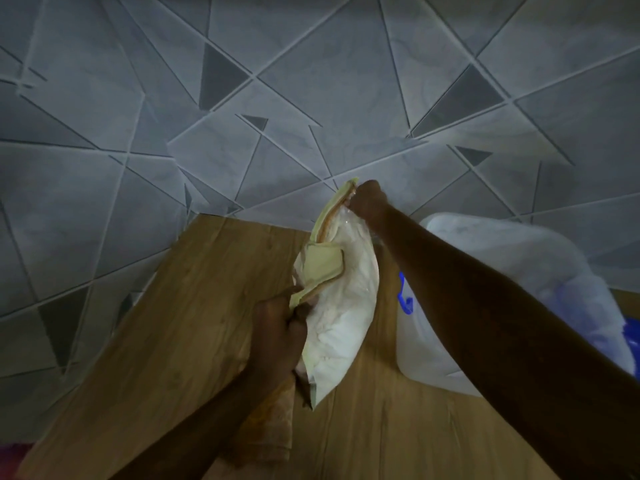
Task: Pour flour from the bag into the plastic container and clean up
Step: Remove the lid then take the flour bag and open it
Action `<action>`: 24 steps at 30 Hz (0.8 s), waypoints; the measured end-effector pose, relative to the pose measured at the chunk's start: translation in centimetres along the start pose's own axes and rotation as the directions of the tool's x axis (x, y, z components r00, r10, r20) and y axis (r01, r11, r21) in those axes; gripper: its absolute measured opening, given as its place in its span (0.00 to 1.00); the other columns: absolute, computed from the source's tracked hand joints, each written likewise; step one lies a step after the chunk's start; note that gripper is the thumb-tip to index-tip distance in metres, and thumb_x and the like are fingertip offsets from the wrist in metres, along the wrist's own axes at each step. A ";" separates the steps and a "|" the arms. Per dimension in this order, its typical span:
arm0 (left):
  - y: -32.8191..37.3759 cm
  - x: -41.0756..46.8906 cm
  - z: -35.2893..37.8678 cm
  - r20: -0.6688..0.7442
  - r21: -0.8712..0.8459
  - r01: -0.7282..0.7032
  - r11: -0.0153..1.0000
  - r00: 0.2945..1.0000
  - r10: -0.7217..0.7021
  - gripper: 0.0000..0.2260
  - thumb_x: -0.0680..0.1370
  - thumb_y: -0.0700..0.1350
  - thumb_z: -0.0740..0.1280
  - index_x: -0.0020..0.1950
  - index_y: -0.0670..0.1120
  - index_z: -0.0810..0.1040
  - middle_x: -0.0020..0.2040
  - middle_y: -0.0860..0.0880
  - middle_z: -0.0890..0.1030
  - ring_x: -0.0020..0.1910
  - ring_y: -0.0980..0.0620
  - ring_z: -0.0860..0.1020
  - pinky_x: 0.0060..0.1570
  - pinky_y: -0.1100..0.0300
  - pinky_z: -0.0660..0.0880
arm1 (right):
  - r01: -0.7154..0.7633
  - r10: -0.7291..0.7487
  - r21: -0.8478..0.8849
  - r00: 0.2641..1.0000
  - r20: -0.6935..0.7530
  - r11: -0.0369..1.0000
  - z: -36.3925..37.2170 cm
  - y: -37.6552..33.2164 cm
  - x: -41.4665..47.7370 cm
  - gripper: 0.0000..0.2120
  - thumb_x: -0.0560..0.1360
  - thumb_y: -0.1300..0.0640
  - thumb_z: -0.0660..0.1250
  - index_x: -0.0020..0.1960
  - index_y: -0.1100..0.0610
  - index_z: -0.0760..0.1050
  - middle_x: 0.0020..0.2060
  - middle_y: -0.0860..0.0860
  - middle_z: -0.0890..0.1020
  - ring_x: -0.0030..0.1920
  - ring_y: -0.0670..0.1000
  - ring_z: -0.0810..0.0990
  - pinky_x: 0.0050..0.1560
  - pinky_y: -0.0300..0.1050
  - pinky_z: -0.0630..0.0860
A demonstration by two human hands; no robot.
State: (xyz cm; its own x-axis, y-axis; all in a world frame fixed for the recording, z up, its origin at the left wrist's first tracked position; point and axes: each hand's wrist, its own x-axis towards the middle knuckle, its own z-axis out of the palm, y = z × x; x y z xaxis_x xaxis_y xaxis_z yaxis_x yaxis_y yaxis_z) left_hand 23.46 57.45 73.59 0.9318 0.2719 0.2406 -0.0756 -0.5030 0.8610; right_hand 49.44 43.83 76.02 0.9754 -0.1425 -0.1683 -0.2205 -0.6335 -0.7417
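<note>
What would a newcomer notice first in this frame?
The bag, held at centre over the table: the right hand grips its top, the left hand its lower side. Just right of it, partly behind the right arm, sits the translucent container.

2 hands (280, 336) (369, 199) | 1 flour bag (346, 306) | 1 plastic container (502, 244) | 1 table (207, 306)

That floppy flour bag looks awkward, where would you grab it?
By its two ends, as here: the right hand pinches the top corner from the right, the left hand grips the lower edge from the left. The flour bag is soft and sagging, so one grip mid-body would probably let it fold.
</note>
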 end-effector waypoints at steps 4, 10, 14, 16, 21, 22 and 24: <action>0.7 -0.4 -0.6 0.147 -0.008 -0.123 0.992 0.981 0.123 0.06 0.77 0.42 0.70 0.40 0.44 0.82 0.33 0.51 0.82 0.32 0.54 0.81 0.34 0.53 0.78 | -0.006 0.005 -0.039 1.000 -0.020 0.999 -1.1 0.6 -1.3 0.21 0.80 0.55 0.65 0.68 0.64 0.67 0.66 0.63 0.75 0.66 0.63 0.75 0.64 0.51 0.73; 1.2 -1.6 -1.1 0.213 0.007 -0.175 0.984 0.962 0.170 0.14 0.78 0.54 0.67 0.45 0.44 0.83 0.36 0.50 0.84 0.34 0.53 0.82 0.36 0.54 0.80 | 0.054 -0.058 -0.035 0.990 -0.129 0.998 -3.9 0.5 -6.0 0.22 0.79 0.53 0.66 0.67 0.65 0.69 0.65 0.63 0.76 0.66 0.63 0.75 0.63 0.50 0.73; 0.9 -2.5 -1.2 0.250 -0.024 -0.027 0.999 0.968 0.032 0.10 0.79 0.50 0.68 0.49 0.44 0.84 0.41 0.51 0.85 0.42 0.55 0.84 0.43 0.58 0.80 | 0.067 -0.070 -0.028 0.985 -0.155 0.997 -4.6 0.0 -10.6 0.21 0.74 0.56 0.71 0.63 0.65 0.73 0.62 0.63 0.78 0.63 0.62 0.77 0.59 0.49 0.75; 1.1 -2.7 -1.6 0.275 -0.009 -0.025 1.000 0.961 0.026 0.08 0.79 0.48 0.69 0.50 0.45 0.83 0.41 0.52 0.85 0.42 0.55 0.83 0.43 0.57 0.80 | 0.078 -0.081 -0.032 0.987 -0.135 0.996 -4.5 0.2 -13.0 0.20 0.74 0.55 0.72 0.61 0.63 0.74 0.61 0.62 0.79 0.63 0.62 0.78 0.59 0.48 0.75; 2.2 -2.8 -2.0 0.296 0.018 -0.044 0.999 0.955 0.037 0.11 0.75 0.56 0.72 0.48 0.49 0.83 0.39 0.54 0.85 0.38 0.58 0.83 0.38 0.60 0.81 | 0.114 -0.113 -0.041 0.993 0.035 0.993 -3.3 1.2 -16.2 0.16 0.69 0.56 0.78 0.47 0.58 0.73 0.47 0.56 0.83 0.46 0.55 0.83 0.46 0.45 0.79; 2.3 -2.9 -2.0 0.292 0.017 -0.048 0.999 0.955 0.041 0.11 0.75 0.56 0.71 0.46 0.48 0.83 0.37 0.53 0.84 0.36 0.56 0.82 0.37 0.58 0.80 | 0.096 -0.093 -0.051 0.994 0.049 0.994 -3.2 1.4 -16.5 0.18 0.68 0.58 0.79 0.51 0.60 0.73 0.46 0.55 0.81 0.45 0.53 0.82 0.44 0.43 0.77; 2.0 -3.3 -2.2 0.282 0.021 -0.061 0.998 0.958 0.053 0.11 0.78 0.49 0.69 0.39 0.44 0.82 0.32 0.48 0.82 0.33 0.50 0.81 0.34 0.52 0.78 | 0.047 -0.046 -0.005 0.993 0.104 0.999 -2.8 1.6 -16.9 0.26 0.59 0.62 0.82 0.52 0.62 0.72 0.44 0.56 0.81 0.42 0.53 0.83 0.39 0.47 0.81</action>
State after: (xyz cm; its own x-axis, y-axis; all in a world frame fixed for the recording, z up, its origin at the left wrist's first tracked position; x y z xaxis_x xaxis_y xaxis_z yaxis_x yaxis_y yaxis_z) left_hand 19.45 57.37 75.51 0.9887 0.0025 0.1496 -0.1250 -0.5359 0.8350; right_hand 32.63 43.07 79.53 0.9792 -0.0330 -0.2004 -0.1743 -0.6432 -0.7456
